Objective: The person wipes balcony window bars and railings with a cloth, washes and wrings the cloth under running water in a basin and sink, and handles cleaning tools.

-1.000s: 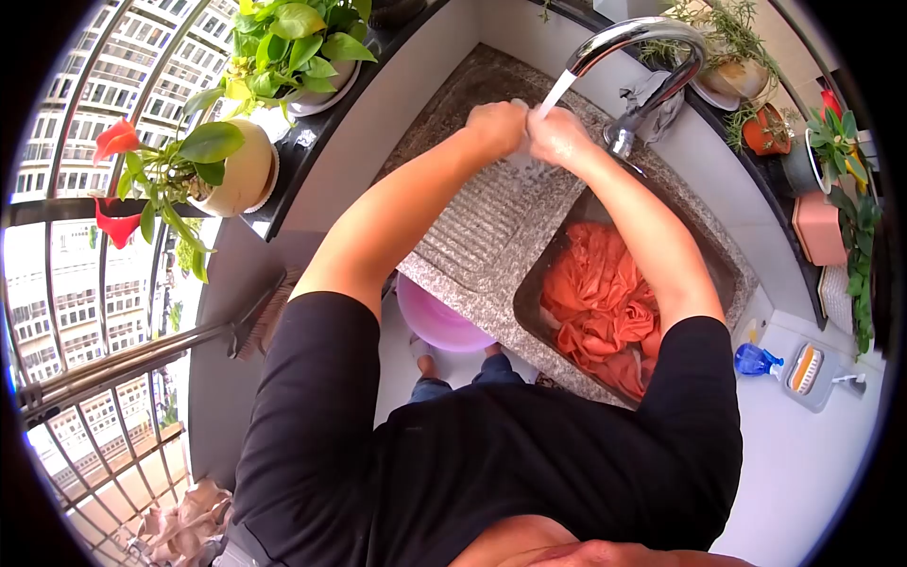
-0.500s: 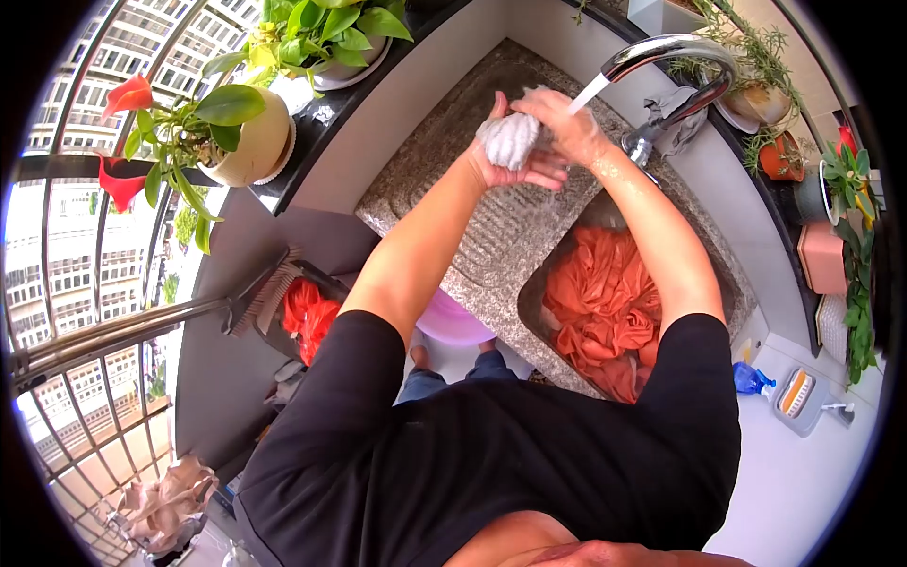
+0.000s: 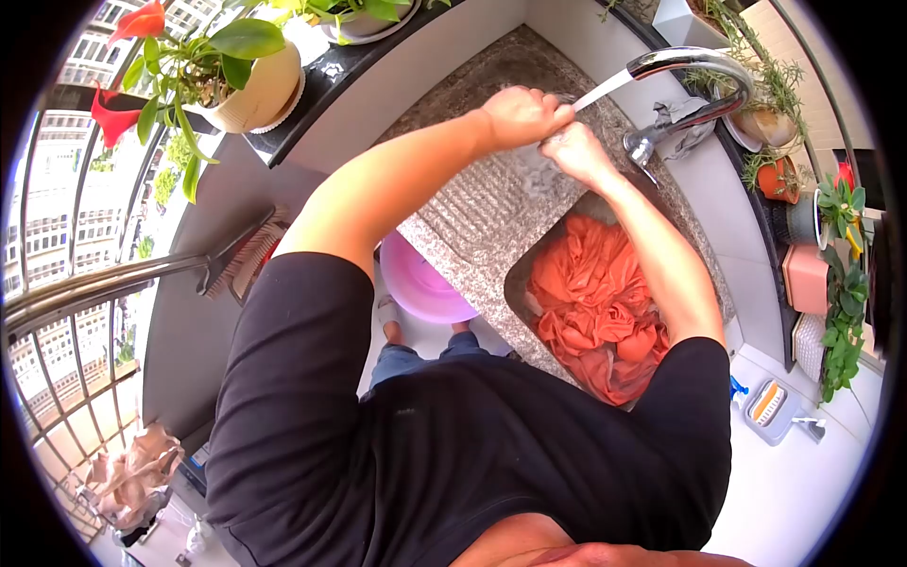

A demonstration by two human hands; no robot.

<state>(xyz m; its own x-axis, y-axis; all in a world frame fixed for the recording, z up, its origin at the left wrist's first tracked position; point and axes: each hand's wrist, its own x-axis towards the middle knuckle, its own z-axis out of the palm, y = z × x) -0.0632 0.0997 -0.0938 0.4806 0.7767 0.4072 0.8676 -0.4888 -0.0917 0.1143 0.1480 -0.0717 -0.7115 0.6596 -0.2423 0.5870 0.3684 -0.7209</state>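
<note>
My left hand [image 3: 527, 116] and my right hand [image 3: 578, 154] are both closed into fists, pressed close together over the stone sink's ribbed washboard [image 3: 472, 210]. Between them they grip a white cloth, almost wholly hidden by the fingers. From the curved chrome faucet [image 3: 694, 59] a stream of water [image 3: 603, 92] falls at the hands. Wet splashes show on the stone just below the fists. Under my right forearm, a heap of orange-red fabric [image 3: 600, 302] lies in the sink basin [image 3: 518, 283].
A purple tub [image 3: 425, 283] stands on the floor by my feet. Potted plants line the ledges, one in a cream pot [image 3: 255, 94] at left and one in a terracotta pot [image 3: 778, 180] at right. A grey cloth [image 3: 685, 128] lies behind the faucet. At lower right sits a brush in a tray [image 3: 770, 411].
My left hand has turned over and closed from an open palm that held the white cloth. My right hand has closed too. The cloth is now mostly out of sight, and the view has shifted slightly.
</note>
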